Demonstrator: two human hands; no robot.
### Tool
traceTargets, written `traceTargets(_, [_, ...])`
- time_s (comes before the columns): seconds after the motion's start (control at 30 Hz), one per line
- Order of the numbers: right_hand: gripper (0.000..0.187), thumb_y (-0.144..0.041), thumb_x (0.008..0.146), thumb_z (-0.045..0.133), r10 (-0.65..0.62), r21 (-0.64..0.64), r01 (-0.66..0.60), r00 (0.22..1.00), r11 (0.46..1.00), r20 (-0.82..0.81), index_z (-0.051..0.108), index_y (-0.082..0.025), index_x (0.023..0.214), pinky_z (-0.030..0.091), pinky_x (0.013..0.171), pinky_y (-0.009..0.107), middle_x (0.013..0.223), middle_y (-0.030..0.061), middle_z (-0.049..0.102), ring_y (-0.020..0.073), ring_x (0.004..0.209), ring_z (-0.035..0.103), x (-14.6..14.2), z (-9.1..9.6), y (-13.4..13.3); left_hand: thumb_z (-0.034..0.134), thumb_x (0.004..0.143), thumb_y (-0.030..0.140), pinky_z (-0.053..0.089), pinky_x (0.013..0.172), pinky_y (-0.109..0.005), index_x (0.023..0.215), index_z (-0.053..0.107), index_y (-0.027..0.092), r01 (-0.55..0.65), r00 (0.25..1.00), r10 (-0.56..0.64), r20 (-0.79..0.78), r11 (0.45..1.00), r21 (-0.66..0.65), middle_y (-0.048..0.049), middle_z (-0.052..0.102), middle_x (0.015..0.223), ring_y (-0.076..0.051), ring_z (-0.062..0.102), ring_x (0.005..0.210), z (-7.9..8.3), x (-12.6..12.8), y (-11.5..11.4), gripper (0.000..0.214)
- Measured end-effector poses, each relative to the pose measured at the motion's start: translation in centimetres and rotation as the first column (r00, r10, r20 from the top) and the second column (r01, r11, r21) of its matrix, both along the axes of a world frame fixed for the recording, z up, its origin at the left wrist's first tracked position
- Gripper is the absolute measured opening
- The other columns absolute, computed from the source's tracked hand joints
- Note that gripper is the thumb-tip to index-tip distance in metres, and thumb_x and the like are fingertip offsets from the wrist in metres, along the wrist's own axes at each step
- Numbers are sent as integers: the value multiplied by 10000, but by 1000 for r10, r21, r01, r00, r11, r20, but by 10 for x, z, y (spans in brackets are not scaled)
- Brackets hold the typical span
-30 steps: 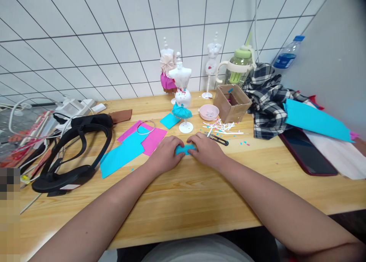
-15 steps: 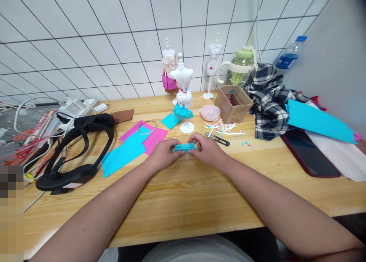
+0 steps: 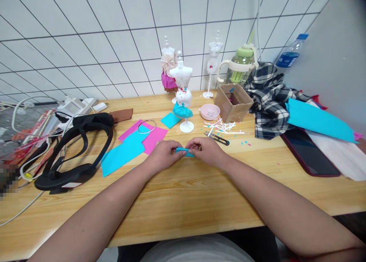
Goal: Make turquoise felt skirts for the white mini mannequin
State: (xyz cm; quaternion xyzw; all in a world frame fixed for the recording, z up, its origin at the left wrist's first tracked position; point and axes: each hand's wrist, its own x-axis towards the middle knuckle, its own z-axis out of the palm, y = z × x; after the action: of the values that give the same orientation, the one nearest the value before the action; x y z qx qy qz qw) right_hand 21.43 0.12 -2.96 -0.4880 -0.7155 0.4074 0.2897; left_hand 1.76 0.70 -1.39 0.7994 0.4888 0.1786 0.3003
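Observation:
Between my two hands is a small folded strip of blue crepe paper [image 3: 185, 152]. My left hand [image 3: 165, 154] pinches its left end, thumb in front and fingers behind. The right end is pinched the same way by my right hand [image 3: 206, 150]. Just beyond stands a white mini mannequin [image 3: 183, 77] with a blue ruffle round its lower part. Blue paper sheets [image 3: 124, 155] and pink paper [image 3: 156, 140] lie left of my left hand. Thread snips [image 3: 219, 139] rest on the table behind my right hand.
Paper scraps [image 3: 224, 126], a pink bowl [image 3: 210, 112] and a cardboard box [image 3: 233, 103] stand back right, near a plaid cloth [image 3: 270, 102] and a phone [image 3: 310, 153]. Two more mannequins are by the wall. A black headset [image 3: 77, 151] lies left, beside cables.
The strip was held flatter, with open layers showing; now it looks narrower and folded closer together. My fingertips have moved nearer each other over it.

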Motion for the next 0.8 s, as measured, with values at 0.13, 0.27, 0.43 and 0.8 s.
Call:
traceTargets(0.13, [124,-179,769,618,-29,-20,28,998,999,-62,696,-186,865,461,588,210,729,-11,683,109,647,603,-1,2,-1,577,811,478,466,708,-278,908,719,199,-67,990,74,123,996,-61,-31,733,869,-196,637,789,0,1,0,328])
traceTargets(0.27, [175,-168,759,625,-52,-16,51,997,999,-62,684,-185,922,489,643,228,805,5,704,118,703,628,-1,2,-1,572,821,459,464,680,-277,843,712,186,-101,988,106,116,994,-46,-23,727,800,-188,635,749,1,1,-1,308])
traceTargets(0.43, [116,-177,759,621,-69,-127,58,994,990,-88,684,-176,856,488,626,240,724,-2,681,119,648,611,1,3,2,651,767,449,481,744,-299,877,708,180,-193,949,200,245,980,-55,-40,721,854,-198,643,818,4,1,1,296])
traceTargets(0.8, [208,-247,703,648,-226,-228,135,870,964,-438,561,-196,885,468,545,248,635,-41,591,122,556,552,-8,11,-4,781,683,398,489,829,-346,940,704,149,-1,688,404,603,831,-556,-83,735,943,-212,666,883,-3,9,-5,366])
